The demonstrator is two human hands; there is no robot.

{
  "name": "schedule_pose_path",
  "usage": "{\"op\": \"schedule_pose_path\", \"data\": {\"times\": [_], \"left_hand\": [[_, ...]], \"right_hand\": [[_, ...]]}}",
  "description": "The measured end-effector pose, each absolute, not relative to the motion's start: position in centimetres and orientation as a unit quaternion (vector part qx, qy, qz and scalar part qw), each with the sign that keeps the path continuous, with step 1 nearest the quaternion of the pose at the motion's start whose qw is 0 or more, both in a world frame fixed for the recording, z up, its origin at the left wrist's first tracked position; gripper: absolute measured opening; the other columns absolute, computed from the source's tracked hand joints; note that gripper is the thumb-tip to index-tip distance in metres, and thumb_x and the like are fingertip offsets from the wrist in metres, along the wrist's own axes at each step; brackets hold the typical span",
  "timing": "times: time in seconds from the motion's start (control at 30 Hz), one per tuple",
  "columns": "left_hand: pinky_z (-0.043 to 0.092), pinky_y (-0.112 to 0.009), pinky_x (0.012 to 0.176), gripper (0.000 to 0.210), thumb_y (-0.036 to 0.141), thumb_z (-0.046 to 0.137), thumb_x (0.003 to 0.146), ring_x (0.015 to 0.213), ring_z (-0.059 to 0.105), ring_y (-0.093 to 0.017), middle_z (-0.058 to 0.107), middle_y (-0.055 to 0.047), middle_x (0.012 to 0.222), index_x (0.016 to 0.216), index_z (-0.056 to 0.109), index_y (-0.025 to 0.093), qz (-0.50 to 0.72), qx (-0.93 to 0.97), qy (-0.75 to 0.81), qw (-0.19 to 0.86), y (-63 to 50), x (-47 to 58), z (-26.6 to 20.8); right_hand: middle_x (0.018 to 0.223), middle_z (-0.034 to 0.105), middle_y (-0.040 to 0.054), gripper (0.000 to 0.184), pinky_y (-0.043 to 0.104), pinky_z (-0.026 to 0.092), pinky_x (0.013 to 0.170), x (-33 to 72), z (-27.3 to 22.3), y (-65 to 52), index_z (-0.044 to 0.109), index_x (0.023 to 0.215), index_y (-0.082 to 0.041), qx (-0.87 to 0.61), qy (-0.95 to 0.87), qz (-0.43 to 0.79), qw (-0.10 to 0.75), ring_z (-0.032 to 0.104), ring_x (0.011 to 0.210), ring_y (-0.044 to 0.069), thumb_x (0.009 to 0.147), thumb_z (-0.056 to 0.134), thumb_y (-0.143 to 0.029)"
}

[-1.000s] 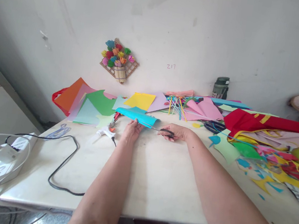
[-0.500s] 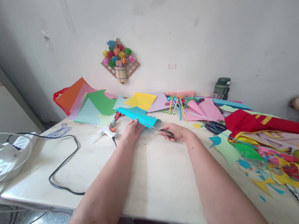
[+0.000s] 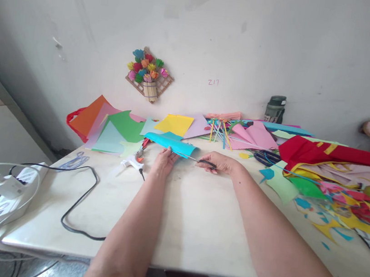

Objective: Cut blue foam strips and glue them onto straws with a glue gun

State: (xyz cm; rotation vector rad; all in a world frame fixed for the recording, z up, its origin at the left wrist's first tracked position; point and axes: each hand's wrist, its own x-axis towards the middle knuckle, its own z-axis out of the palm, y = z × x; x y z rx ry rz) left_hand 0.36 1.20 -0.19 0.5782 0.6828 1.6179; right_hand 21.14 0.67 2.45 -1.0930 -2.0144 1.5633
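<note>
A folded sheet of bright blue paper (image 3: 176, 143) is held just above the table by my left hand (image 3: 166, 159), thumb on top and fingers beneath its near edge. My right hand (image 3: 218, 162) is closed round the dark handles of a pair of scissors (image 3: 207, 163). The scissor blades point left and lie along the near edge of the blue paper; whether they are cutting into it is too small to tell. Left of my left hand, a white glue gun (image 3: 132, 163) rests on the table.
Coloured sheets (image 3: 117, 127) lie along the wall, with straws (image 3: 218, 132) behind. Paper scraps (image 3: 325, 218), dark-handled pliers or scissors (image 3: 265, 157) and red cloth (image 3: 302, 150) are on the right. A power strip (image 3: 15, 195) and black cable (image 3: 74, 205) occupy the left. A bottle (image 3: 275, 109) stands behind.
</note>
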Motion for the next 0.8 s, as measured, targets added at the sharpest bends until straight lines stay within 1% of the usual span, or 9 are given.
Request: {"op": "schedule_pose_path", "data": {"times": [0.2, 0.37, 0.63, 0.8], "left_hand": [[0.044, -0.04, 0.084, 0.006, 0.012, 0.049, 0.077, 0.074, 0.062, -0.016, 0.063, -0.005, 0.076, 0.077, 0.054, 0.014, 0.697, 0.248, 0.291, 0.607, 1.32, 0.24, -0.26], [0.045, -0.039, 0.083, 0.005, 0.016, 0.049, 0.079, 0.075, 0.062, -0.016, 0.064, -0.004, 0.074, 0.079, 0.053, 0.015, 0.716, 0.217, 0.307, 0.588, 1.62, -0.03, -0.27], [0.045, -0.04, 0.082, 0.006, 0.017, 0.049, 0.078, 0.077, 0.062, -0.017, 0.064, -0.007, 0.078, 0.08, 0.055, 0.014, 0.704, 0.229, 0.31, 0.597, 1.66, 0.18, -0.34], [0.044, -0.039, 0.082, 0.008, 0.017, 0.049, 0.078, 0.075, 0.062, -0.017, 0.064, -0.006, 0.078, 0.08, 0.055, 0.013, 0.699, 0.248, 0.306, 0.597, 1.61, 0.39, -0.36]], "right_hand": [[0.044, 0.046, -0.0047, 0.029, 0.016, 0.021, 0.031, 21.25, 2.59, 0.62, 0.055, 0.072, -0.011, -0.397, -0.707, 0.558, 0.178, 0.031, 0.03, 0.001, 0.066, 0.063, -0.038], [0.044, 0.047, -0.0046, 0.025, 0.015, 0.021, 0.03, 21.41, 2.53, 0.79, 0.054, 0.073, -0.012, -0.401, -0.706, 0.564, 0.152, 0.032, 0.029, 0.001, 0.068, 0.062, -0.035], [0.045, 0.049, -0.0046, 0.029, 0.015, 0.028, 0.031, 21.27, 2.24, 0.91, 0.05, 0.07, -0.015, -0.4, -0.703, 0.57, 0.143, 0.037, 0.03, 0.002, 0.066, 0.063, -0.04], [0.044, 0.049, -0.0048, 0.029, 0.015, 0.026, 0.03, 20.94, 2.4, 0.68, 0.05, 0.069, -0.014, -0.4, -0.706, 0.565, 0.152, 0.036, 0.029, 0.002, 0.067, 0.062, -0.04]]}}
